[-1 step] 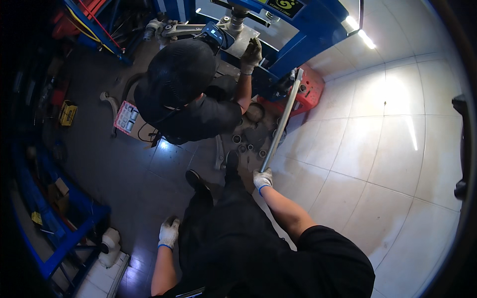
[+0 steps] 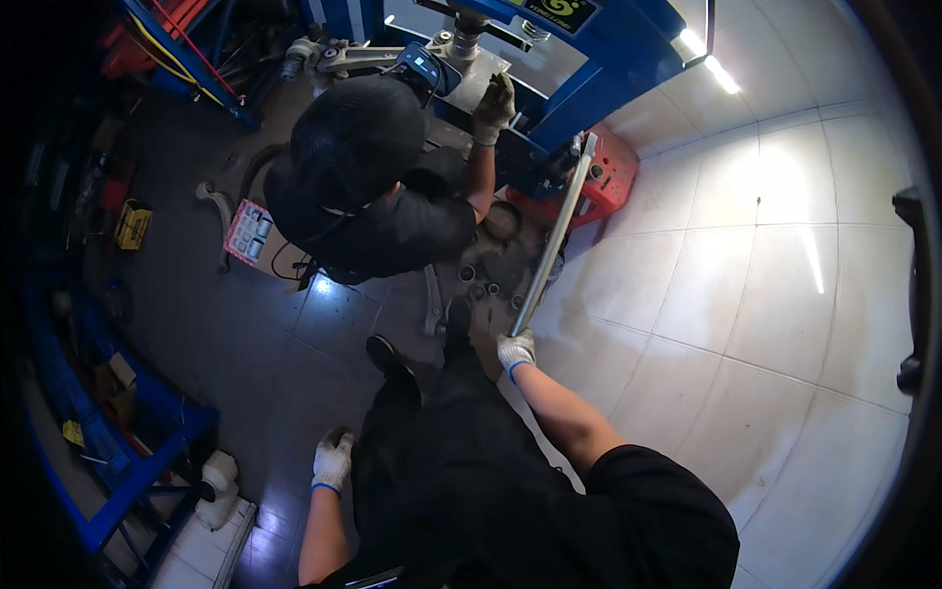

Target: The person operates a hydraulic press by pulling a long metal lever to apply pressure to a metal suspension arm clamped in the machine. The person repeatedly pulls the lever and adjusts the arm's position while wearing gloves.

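Note:
My right hand (image 2: 516, 347), in a white knit glove with a blue cuff, is closed around the lower end of a long metal bar (image 2: 552, 253). The bar slants up and away, its far end in front of a red plastic stool (image 2: 610, 175). My left hand (image 2: 334, 459), also gloved, hangs beside my left leg, fingers loosely apart, with nothing visible in it. Ahead, a co-worker in dark clothes and a cap (image 2: 358, 137) crouches at a blue press frame (image 2: 608, 83). The co-worker's raised gloved hand (image 2: 494, 103) is near a metal suspension arm (image 2: 358, 59) under the press ram (image 2: 469, 39).
Several metal rings (image 2: 478, 292) and a round metal part (image 2: 502, 222) lie on the floor by the stool. A loose control arm (image 2: 214, 201) and an open box of parts (image 2: 257, 233) lie left of the co-worker. A blue rack (image 2: 147, 471) stands at left; tiled wall (image 2: 726, 294) at right.

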### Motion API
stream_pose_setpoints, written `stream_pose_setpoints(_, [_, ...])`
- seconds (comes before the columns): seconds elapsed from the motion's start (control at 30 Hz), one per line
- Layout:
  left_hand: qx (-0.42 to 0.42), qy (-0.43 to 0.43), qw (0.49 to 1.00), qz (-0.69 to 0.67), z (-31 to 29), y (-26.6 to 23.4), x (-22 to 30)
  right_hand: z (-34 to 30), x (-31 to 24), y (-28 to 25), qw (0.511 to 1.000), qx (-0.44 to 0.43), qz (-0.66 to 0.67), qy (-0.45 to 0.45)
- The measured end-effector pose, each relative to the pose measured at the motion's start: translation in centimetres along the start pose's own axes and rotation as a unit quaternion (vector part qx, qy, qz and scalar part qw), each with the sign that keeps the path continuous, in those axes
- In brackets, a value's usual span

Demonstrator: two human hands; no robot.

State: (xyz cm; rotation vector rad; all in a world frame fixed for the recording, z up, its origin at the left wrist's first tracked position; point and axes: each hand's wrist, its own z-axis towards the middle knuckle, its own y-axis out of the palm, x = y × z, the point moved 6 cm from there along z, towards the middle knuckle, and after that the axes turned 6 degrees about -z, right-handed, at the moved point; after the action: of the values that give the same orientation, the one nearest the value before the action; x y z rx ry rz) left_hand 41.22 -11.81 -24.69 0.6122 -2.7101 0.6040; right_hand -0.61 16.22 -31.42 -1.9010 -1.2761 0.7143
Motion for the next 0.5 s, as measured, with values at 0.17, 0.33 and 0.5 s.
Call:
stream_pose_setpoints(0.17, [0.039, -0.024, 0.997, -0.062, 0.2, -1.7, -0.6, -1.6, -1.3, -1.3, 0.98, -0.157, 0.123, 0.006])
stream_pose_setpoints(0.33, [0.059, -0.019, 0.985, -0.163, 0.9, -2.7, -0.1, -9.9, -5.8, -16.1, 0.801, -0.309, 0.511, -0.047])
stream_pose_setpoints(0.5, [0.068, -0.067, 0.992, -0.081, 2.9, -2.8, -2.1, -15.2, -11.7, -29.5, 0.621, -0.384, 0.672, -0.125])
